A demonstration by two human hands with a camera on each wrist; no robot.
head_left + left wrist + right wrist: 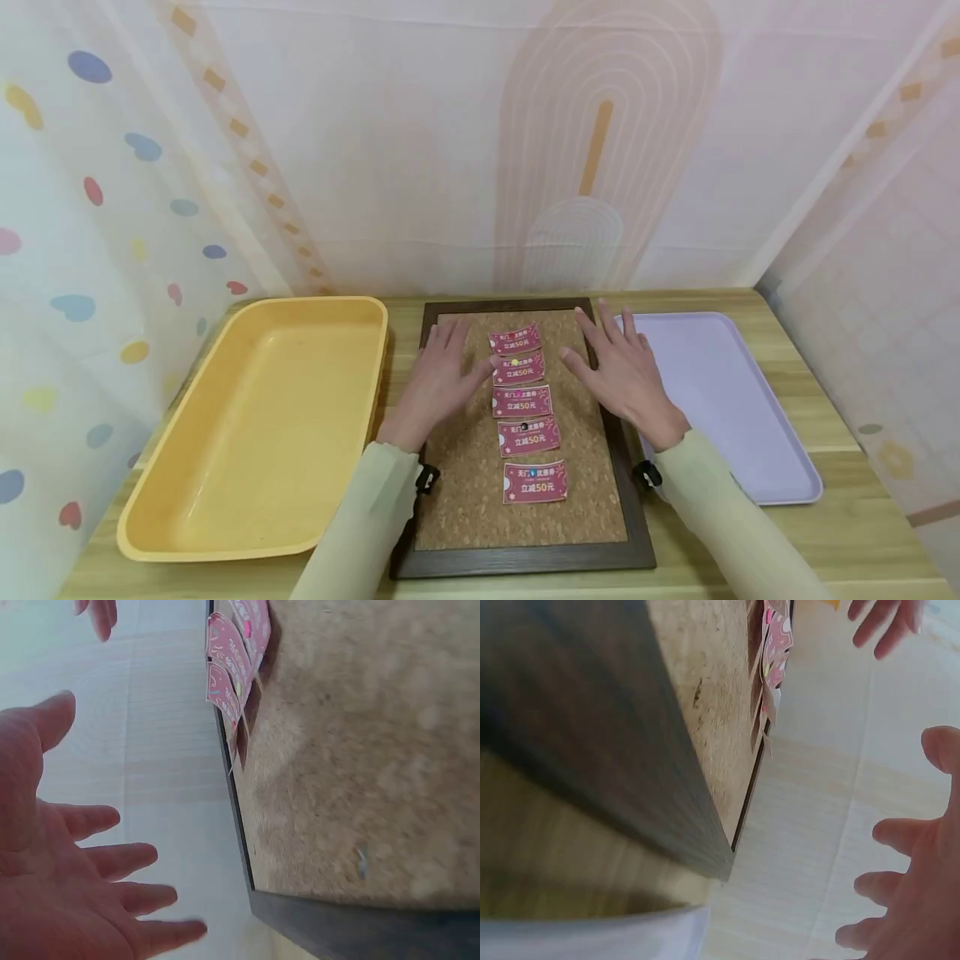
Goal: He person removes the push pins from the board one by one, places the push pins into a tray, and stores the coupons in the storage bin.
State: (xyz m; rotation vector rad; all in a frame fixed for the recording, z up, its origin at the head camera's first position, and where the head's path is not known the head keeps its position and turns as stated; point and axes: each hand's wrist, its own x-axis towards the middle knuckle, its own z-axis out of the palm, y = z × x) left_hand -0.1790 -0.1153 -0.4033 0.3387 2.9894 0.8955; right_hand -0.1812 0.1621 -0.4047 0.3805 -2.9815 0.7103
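Note:
A cork board (465,517) in a dark wooden frame (525,562) lies on the table. Several pink paper coupons (535,483) run down it in a column, each with a small coloured push pin near its upper edge, such as the blue pin (533,472) on the nearest one. My left hand (438,379) is spread over the board's left side, fingers straight and holding nothing. Over the right side of the frame, my right hand (626,379) is spread likewise. Both wrist views show the left palm (60,885) and right fingers (885,889) raised off the cork.
On the left stands a deep yellow tub (277,417). A shallow lilac tray (720,400) lies to the right, partly under my right forearm. The wooden table (817,350) meets a patterned curtain (420,167) at the back.

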